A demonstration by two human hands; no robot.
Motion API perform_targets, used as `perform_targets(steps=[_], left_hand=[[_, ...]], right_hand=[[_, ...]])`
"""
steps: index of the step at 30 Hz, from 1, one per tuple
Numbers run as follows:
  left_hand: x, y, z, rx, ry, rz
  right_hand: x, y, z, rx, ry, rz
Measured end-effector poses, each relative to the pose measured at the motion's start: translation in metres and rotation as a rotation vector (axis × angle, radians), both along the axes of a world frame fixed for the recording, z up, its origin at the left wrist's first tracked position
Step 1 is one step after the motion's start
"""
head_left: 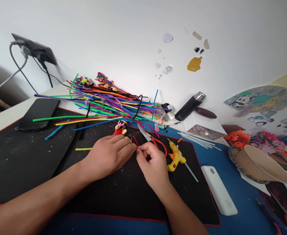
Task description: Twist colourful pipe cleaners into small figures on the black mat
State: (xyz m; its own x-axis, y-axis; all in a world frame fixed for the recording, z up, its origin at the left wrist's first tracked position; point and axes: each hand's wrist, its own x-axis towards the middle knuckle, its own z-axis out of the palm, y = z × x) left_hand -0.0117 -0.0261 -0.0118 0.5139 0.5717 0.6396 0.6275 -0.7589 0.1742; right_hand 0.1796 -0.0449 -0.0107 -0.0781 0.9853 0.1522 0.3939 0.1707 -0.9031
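Okay, so the left hand (110, 155) and right hand (154, 161) are meeting at the fingertips over the black mat (104, 199), but I honestly can't tell what's between them, if anything. A little red-and-yellow figure (119, 129) is sitting just beyond the left hand, which is partly hiding it, and a yellow stem (83, 149) is poking out near that wrist. Scissors (145, 134) are lying just past the right hand, a yellow glue gun (176, 157) is resting to its right, and colorful fuzzy stems (114, 102) are sprawling farther back.
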Motion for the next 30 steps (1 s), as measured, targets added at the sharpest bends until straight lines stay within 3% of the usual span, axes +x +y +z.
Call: perform_targets(steps=[12, 23, 26, 30], left_hand=[[0.0, 0.0, -0.001, 0.09, 0.112, 0.021], [0.007, 0.001, -0.005, -0.019, -0.025, 0.033], [0.009, 0.001, -0.005, -0.122, -0.105, 0.034], [0.011, -0.001, -0.001, -0.395, -0.257, 0.044]], right_hand=[[0.0, -0.001, 0.0, -0.007, -0.014, -0.005], [0.0, -0.002, -0.003, 0.013, -0.069, 0.019], [0.001, -0.001, -0.002, 0.016, -0.068, 0.022], [0.002, 0.0, 0.0, -0.03, -0.015, 0.027]])
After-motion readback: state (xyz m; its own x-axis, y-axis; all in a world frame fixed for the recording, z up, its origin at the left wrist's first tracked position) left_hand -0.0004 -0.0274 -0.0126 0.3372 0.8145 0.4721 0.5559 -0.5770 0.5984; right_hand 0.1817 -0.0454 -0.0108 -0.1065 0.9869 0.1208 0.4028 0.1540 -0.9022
